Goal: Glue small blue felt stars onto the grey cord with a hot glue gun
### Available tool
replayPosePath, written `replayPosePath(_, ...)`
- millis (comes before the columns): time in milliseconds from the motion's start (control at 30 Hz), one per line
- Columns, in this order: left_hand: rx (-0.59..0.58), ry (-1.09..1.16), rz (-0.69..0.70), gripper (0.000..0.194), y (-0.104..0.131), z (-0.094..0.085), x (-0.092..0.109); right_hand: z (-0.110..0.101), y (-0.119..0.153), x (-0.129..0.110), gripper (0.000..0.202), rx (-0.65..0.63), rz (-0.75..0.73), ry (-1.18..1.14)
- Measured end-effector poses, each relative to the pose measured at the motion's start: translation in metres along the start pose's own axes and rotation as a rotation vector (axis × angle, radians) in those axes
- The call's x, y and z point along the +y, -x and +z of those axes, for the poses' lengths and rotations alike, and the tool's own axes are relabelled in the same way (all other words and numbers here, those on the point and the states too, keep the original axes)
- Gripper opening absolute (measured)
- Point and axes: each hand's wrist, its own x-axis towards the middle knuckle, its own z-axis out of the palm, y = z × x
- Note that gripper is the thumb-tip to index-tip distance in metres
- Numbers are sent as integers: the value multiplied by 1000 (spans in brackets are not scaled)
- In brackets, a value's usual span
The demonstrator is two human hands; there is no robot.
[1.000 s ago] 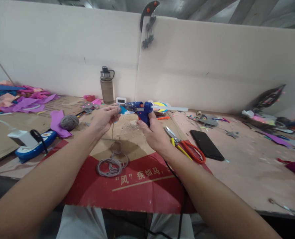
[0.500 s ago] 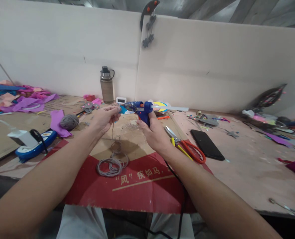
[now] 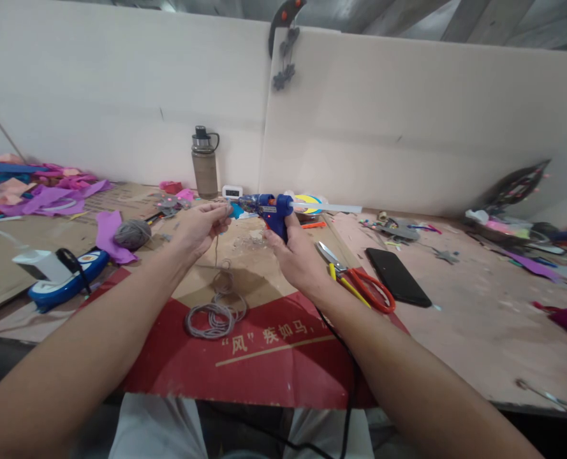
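Observation:
My right hand is wrapped round the handle of a blue hot glue gun, which lies level with its nozzle towards the left. A long translucent glue stick sticks out of its back end. At the nozzle, my left hand pinches the end of a grey yarn, its fingertips close together. A small blue piece shows just beyond those fingertips; whether they touch it I cannot tell. Below, the yarn runs down to a loose coil on the red and brown cardboard.
Red-handled scissors and a black phone lie right of my right hand. To the left are a grey yarn ball and a blue power strip. A bottle stands at the back. The gun's black cord hangs over the front edge.
Both hands, the glue gun and the yarn keep nearly the same places. Only a very slight shift of the whole view shows.

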Motion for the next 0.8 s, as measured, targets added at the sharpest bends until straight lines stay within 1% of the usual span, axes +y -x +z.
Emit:
replayPosePath(200, -11, 23, 6, 18, 0, -1, 0, 0, 0, 1, 54, 2, -4, 1)
replayPosePath(500, -24, 5, 18, 18, -2, -3, 0, 0, 1, 1, 53, 2, -5, -3)
replayPosePath(800, -41, 25, 18, 17, -3, -4, -1, 0, 1, 1, 47, 4, 27, 8)
